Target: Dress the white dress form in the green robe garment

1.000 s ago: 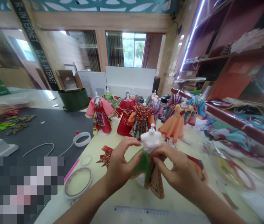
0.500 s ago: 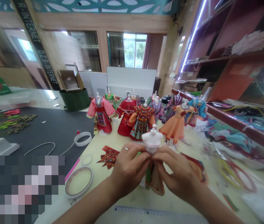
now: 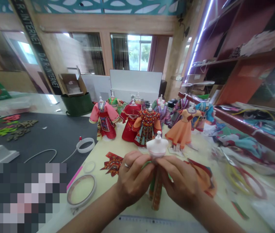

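1. Pinching observed: left hand (image 3: 134,176) and right hand (image 3: 182,179), each grip clenched on fabric (image 3: 156,195) directly below the bust (image 3: 157,147).
2. Bust upright over the counter (image 3: 104,187).
3. Ruler (image 3: 149,220) nearer than bust; tape roll (image 3: 69,191) to bust's left.

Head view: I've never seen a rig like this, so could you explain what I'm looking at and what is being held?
There is no machine here. A camera worn on a person's head looks forward and down at their own two bare hands. The left hand and right hand pinch green and brown cloth just below a small white bust. On the pale table, a ruler lies nearest the camera and a red patterned piece lies to the left. Farther back stand small dressed forms, including one in an orange dress.
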`<state>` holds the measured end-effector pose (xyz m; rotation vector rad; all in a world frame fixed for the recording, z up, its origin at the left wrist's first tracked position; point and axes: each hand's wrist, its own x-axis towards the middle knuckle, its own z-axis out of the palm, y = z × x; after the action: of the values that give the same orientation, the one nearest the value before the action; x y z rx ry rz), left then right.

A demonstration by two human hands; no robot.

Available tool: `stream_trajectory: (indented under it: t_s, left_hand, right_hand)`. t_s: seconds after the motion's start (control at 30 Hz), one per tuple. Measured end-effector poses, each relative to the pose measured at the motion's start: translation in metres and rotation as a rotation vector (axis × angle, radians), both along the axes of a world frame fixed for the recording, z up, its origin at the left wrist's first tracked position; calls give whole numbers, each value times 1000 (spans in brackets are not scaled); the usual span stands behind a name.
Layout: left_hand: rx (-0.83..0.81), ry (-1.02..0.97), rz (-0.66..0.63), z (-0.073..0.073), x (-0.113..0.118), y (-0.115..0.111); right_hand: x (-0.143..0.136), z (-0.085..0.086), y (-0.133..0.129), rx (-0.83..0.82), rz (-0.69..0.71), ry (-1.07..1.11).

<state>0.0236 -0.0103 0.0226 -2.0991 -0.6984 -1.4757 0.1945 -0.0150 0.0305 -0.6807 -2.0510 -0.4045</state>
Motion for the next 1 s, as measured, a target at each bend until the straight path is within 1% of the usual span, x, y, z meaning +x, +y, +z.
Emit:
stream_trajectory:
  t_s: [0.17,0.33,0.47,0.57,0.67,0.77,0.87,1.0]
  left_hand:
    - [-16,24,-34,5,-1,1]
    - [-39,109,-85,17,-4,5]
    - [-116,176,-115,28,-6,8]
    - [-177,197,-125,33,-6,10]
    - [-213,171,-133,32,-5,10]
    - [-258,88,-153,28,-2,8]
    - [-327,-9,-196,25,0,5]
    - [-479,-70,-286,24,1,4]
  right_hand:
    - [1,0,2,-42,33,35]
    - [2,1,3,-50,42,50]
    - [2,4,3,-33,37,76]
    - [1,4,3,4,4,101]
    - [1,4,2,43,-29,116]
    - [-1,4,3,56,-41,136]
    - [-2,6,5,55,-25,164]
    - [-4,7,7,31,27,200]
